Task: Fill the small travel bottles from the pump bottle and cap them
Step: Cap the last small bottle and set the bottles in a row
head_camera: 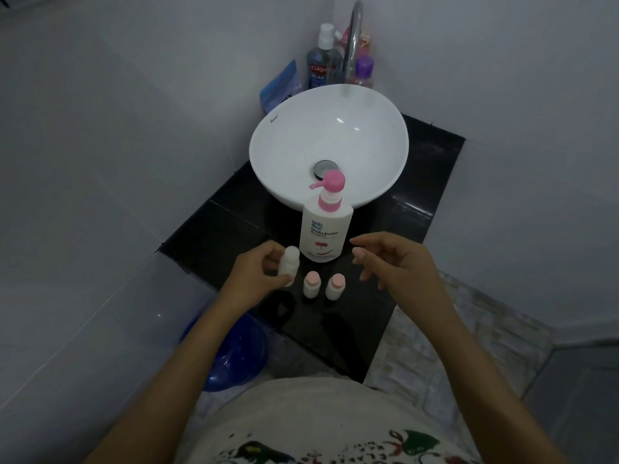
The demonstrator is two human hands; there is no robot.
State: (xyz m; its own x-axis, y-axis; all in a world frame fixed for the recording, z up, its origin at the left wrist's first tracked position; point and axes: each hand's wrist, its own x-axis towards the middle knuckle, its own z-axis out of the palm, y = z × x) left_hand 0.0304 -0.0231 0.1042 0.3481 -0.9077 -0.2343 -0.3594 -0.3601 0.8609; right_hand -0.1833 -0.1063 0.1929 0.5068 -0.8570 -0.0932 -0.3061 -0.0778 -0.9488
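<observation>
Left hand (259,274): curled round a small white travel bottle (290,265), gripping it upright just above the tabletop (385,249); whether a cap sits on it cannot be told, its top looks pale.
Right hand (398,262): holds nothing, fingers loosely spread and a little bent, hovering at about 3 o'clock of the pump bottle, apart from it.
Held bottle's place: at roughly 8 o'clock of the pump bottle, near its base and not touching it.
Pump bottle (326,229): white body with a pink pump head, upright on the tabletop between the two hands, nozzle pointing toward 9 o'clock; it stands just in front of the basin.
Capped travel bottles: two small white bottles with pink caps, one (311,285) and the other (335,286), standing upright just beside each other at 6 o'clock of the pump bottle, between the hands.
Tabletop: dark, glossy tile, carrying the bottles and the basin.
Basin (368,128): white round bowl at 12 o'clock of the pump bottle, metal drain in its floor.
Tap (353,45): curved metal spout reaching over the basin's far rim.
Far corner: a blue mouthwash bottle (322,67), a purple-capped bottle (364,71) and a blue packet (279,88) behind the basin.
Below left: a blue plastic bowl (234,356) on the floor, at 7 o'clock of the tabletop.
</observation>
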